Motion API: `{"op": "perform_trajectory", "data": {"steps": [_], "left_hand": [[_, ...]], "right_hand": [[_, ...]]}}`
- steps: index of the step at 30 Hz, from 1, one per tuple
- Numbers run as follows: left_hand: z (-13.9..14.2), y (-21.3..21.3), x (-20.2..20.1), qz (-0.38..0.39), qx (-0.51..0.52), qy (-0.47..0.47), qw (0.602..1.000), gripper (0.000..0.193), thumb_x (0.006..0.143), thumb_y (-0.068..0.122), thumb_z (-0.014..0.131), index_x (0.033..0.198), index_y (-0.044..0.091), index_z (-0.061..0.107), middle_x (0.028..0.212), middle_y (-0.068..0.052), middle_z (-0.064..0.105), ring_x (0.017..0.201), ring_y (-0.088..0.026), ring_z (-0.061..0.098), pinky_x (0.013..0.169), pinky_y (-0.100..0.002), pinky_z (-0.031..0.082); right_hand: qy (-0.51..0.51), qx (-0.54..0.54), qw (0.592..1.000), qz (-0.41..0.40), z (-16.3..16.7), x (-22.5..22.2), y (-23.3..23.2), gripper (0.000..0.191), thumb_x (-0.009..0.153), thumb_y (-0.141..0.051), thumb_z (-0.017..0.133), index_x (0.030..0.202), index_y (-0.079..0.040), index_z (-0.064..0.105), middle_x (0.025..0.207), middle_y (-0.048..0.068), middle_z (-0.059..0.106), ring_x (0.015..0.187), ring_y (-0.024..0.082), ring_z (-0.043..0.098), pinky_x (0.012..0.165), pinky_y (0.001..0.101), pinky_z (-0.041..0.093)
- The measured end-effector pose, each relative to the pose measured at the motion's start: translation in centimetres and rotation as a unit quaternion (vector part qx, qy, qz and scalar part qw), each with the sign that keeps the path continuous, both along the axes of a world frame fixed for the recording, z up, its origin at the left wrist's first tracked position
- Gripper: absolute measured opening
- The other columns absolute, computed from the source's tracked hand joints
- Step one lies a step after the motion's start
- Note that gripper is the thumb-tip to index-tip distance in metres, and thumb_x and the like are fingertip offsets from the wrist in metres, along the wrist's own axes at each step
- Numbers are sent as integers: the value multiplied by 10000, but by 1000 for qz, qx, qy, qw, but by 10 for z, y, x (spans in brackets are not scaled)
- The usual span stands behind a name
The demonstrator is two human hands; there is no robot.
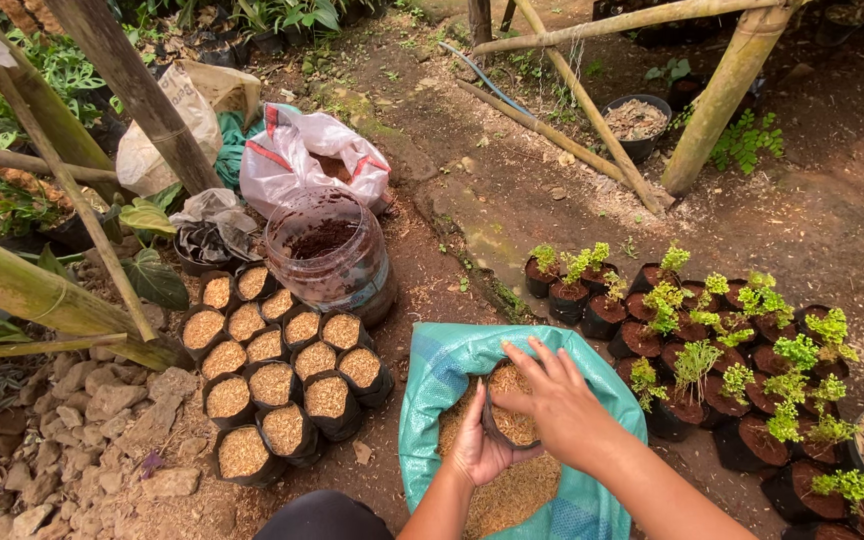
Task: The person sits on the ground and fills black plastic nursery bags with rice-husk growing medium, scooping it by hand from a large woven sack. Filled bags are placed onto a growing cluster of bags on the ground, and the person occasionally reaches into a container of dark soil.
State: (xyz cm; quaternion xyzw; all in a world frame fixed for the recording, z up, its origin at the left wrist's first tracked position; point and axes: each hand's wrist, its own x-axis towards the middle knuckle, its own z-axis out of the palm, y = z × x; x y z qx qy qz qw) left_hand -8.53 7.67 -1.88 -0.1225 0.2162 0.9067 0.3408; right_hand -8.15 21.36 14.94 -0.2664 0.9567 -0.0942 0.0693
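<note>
My left hand (pixel 479 450) cups a small black grow bag (pixel 508 422) from below, inside the open mouth of a teal woven sack (pixel 436 375) that holds tan husk. My right hand (pixel 552 400) lies over the top of the bag, fingers spread on its rim and on the husk filling it. Both hands are on the same bag, at the bottom centre of the view.
Several husk-filled black bags (pixel 277 380) stand to the left. A clear plastic jar with dark soil (pixel 329 255) and white sacks (pixel 312 150) lie behind them. Potted green seedlings (pixel 727 375) crowd the right. Bamboo poles (pixel 47 295) cross left and top.
</note>
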Motion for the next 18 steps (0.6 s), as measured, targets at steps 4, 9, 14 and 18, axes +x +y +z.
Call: {"op": "perform_trajectory", "data": {"steps": [4, 9, 14, 18], "left_hand": [[-5, -2, 3, 9, -11, 16, 1000, 1191, 822, 818, 520, 1623, 161, -68, 1691, -195, 68, 1534, -453, 211, 1119, -784, 311], [-12, -12, 10, 8, 12, 16, 1000, 1189, 806, 821, 533, 1625, 210, -76, 1681, -253, 49, 1545, -490, 225, 1137, -754, 310], [-15, -13, 12, 10, -15, -9, 1000, 1205, 812, 822, 540, 1617, 223, -126, 1690, -248, 6, 1557, -491, 185, 1142, -771, 301], [-20, -18, 17, 18, 12, 13, 1000, 1125, 824, 808, 539, 1628, 227, 6, 1696, -211, 104, 1534, -469, 244, 1129, -760, 340]], "right_hand": [[-58, 28, 998, -14, 5, 12, -7, 617, 759, 25, 635, 1281, -289, 730, 1716, 73, 155, 1533, 375, 86, 1219, 602, 84], [-66, 67, 995, -25, 6, 25, -17, 641, 771, 79, 611, 1262, -311, 746, 1732, 57, 138, 1565, 354, 64, 1240, 601, 71], [-75, 48, 996, -10, 0, 26, -20, 689, 758, 86, 614, 1312, -311, 715, 1723, 67, 135, 1538, 356, 56, 1218, 600, 59], [-36, 50, 996, -61, -6, 23, -15, 703, 735, 76, 631, 1311, -319, 715, 1714, 51, 161, 1556, 332, 74, 1244, 556, 87]]}}
